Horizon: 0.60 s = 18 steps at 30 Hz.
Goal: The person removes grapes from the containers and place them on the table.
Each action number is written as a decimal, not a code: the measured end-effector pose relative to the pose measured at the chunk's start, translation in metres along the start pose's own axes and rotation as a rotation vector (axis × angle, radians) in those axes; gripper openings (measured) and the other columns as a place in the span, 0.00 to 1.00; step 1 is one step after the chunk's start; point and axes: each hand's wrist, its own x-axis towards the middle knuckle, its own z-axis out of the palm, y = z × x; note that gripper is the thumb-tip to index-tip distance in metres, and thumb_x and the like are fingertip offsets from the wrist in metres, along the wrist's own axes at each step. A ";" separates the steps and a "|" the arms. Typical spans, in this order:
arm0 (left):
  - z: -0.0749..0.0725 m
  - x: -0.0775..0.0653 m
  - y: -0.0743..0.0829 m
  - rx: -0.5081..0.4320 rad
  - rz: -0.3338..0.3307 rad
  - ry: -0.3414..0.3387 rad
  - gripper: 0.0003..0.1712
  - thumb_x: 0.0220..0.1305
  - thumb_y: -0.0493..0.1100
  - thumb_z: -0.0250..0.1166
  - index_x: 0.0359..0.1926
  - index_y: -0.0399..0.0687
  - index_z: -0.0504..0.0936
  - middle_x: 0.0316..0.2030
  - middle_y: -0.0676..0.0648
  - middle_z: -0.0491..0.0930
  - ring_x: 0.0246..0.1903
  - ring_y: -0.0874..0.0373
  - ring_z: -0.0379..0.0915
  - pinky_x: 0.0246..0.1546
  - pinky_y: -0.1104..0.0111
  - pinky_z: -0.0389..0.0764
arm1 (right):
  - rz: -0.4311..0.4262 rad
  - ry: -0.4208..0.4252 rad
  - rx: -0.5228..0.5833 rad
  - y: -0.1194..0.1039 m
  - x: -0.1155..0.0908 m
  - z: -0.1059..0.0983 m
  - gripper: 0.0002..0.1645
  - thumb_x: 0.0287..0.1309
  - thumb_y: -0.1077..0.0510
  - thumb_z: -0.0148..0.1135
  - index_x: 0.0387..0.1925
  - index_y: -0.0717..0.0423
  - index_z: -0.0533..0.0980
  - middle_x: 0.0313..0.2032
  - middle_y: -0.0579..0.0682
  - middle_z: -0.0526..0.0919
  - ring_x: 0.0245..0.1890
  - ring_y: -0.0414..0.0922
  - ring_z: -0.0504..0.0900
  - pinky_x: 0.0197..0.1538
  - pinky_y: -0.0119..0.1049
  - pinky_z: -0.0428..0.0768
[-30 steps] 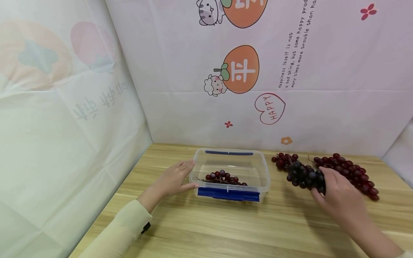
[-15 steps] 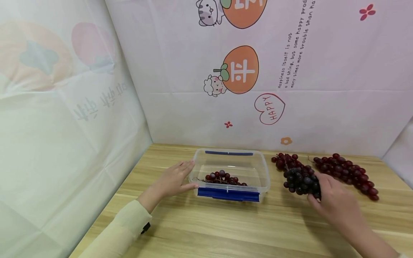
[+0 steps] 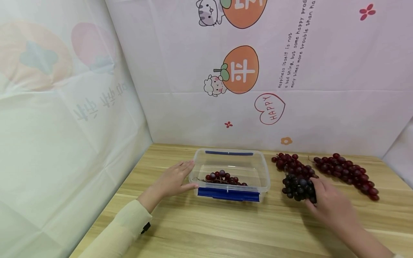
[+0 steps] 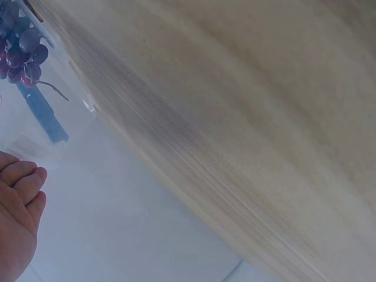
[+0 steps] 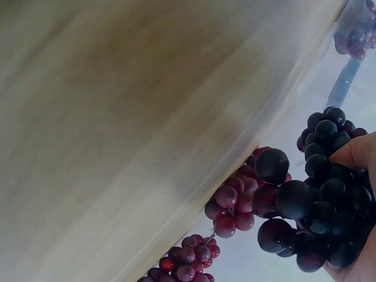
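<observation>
My right hand (image 3: pixel 333 206) grips a bunch of dark, almost black grapes (image 3: pixel 298 188), thumb on the near side and fingers on the far side. In the right wrist view the dark grapes (image 5: pixel 329 200) fill the hand, which is partly cut off by the frame edge. My left hand (image 3: pixel 174 179) rests against the left side of a clear plastic box (image 3: pixel 266 172) with blue clips, fingers straight along its rim. Inside the box lies a bunch of red grapes (image 3: pixel 226 177). The left wrist view shows the left fingers (image 4: pixel 26 182) beside the clear wall.
Behind the dark bunch, a red grape bunch (image 3: pixel 292 165) lies on the wooden table (image 3: pixel 226 229). Farther right is another long red grape bunch (image 3: pixel 348 172). A printed white cloth (image 3: pixel 187 107) hangs at the back, and a pale cloth (image 3: pixel 96 161) closes off the left side.
My right hand has moved left and slightly toward me with the dark grapes, uncovering more of the red bunch behind. The left hand and the box stay in place.
</observation>
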 end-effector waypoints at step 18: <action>-0.002 -0.002 0.002 0.009 -0.009 -0.007 0.50 0.66 0.67 0.54 0.72 0.33 0.57 0.70 0.36 0.58 0.68 0.41 0.56 0.68 0.52 0.58 | 0.055 -0.216 0.000 -0.007 0.003 0.002 0.40 0.42 0.56 0.75 0.52 0.78 0.69 0.46 0.76 0.75 0.44 0.70 0.76 0.42 0.63 0.78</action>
